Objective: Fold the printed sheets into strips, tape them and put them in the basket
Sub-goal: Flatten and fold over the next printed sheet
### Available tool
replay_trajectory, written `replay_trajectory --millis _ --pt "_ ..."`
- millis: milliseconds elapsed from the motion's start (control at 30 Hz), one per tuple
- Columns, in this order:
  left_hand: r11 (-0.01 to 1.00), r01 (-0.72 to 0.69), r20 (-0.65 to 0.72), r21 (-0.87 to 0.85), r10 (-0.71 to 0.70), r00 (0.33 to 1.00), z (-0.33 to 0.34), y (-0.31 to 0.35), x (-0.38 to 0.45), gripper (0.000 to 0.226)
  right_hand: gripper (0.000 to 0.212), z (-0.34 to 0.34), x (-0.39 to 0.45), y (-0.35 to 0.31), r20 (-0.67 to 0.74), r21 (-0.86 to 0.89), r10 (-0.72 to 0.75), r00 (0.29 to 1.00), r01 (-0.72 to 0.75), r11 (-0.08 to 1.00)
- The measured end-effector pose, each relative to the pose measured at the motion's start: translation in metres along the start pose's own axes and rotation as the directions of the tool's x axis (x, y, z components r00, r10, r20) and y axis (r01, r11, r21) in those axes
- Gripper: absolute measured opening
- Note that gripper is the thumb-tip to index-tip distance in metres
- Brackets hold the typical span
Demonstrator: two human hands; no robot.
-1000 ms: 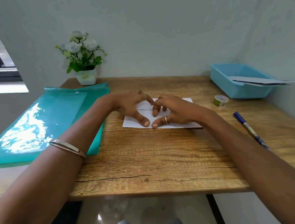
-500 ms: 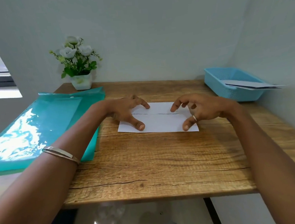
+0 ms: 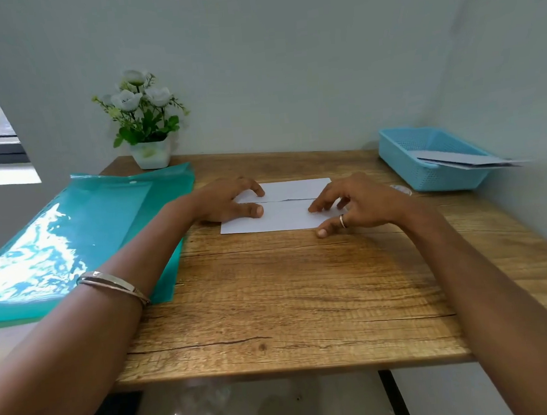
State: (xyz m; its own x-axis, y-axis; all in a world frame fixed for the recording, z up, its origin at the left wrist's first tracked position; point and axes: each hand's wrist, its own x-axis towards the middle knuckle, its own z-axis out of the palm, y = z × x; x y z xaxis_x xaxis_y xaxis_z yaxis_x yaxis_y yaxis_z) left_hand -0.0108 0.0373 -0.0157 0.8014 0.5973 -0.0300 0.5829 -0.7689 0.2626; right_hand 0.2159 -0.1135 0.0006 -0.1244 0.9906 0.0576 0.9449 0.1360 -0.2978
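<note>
A white folded sheet (image 3: 284,214) lies flat on the wooden table (image 3: 282,288), its two flaps meeting at a seam across the middle. My left hand (image 3: 229,199) presses on its left end, index finger on the far flap and thumb on the near flap. My right hand (image 3: 354,206) rests on its right end with fingertips on the paper and thumb on the table at the near edge. The blue basket (image 3: 426,169) stands at the back right and holds folded strips (image 3: 465,161) that stick out over its right side. A tape roll (image 3: 401,190) shows just behind my right hand.
A teal plastic folder (image 3: 81,235) covers the table's left side and overhangs it. A white pot of flowers (image 3: 146,129) stands at the back left against the wall. A wall runs close along the right side.
My hands have slid apart from the sheet's middle toward its two ends, the right hand farthest. The view shifted, and the pen at the right is no longer seen.
</note>
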Motion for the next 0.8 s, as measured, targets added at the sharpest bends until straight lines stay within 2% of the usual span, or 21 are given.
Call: replay_trajectory --millis 200,433,533,633,800 --pt "1.000 -0.011 -0.065 -0.028 0.009 0.998 0.004 -0.006 0.004 0.051 0.035 -0.002 0.003 -0.009 -0.014 -0.216 -0.059 0.998 0.054 0.975" --pt "0.998 -0.071 -0.013 0.002 0.071 0.997 0.003 -0.001 0.005 0.032 0.040 0.009 0.006 -0.024 -0.013 -0.491 -0.163 0.987 0.135 0.860" --pt "0.991 -0.128 -0.001 0.033 0.128 0.992 0.002 0.001 0.005 0.027 0.031 0.010 0.005 -0.027 0.012 -0.554 -0.240 0.971 0.207 0.807" --pt "0.988 -0.141 0.014 0.067 0.141 0.990 0.003 -0.001 0.007 0.025 0.022 0.009 0.007 -0.022 0.024 -0.572 -0.257 0.966 0.224 0.789" --pt "0.990 -0.130 0.028 0.053 0.129 0.991 0.001 -0.004 0.007 0.025 0.030 0.008 0.004 -0.018 -0.012 -0.510 -0.233 0.972 0.194 0.838"
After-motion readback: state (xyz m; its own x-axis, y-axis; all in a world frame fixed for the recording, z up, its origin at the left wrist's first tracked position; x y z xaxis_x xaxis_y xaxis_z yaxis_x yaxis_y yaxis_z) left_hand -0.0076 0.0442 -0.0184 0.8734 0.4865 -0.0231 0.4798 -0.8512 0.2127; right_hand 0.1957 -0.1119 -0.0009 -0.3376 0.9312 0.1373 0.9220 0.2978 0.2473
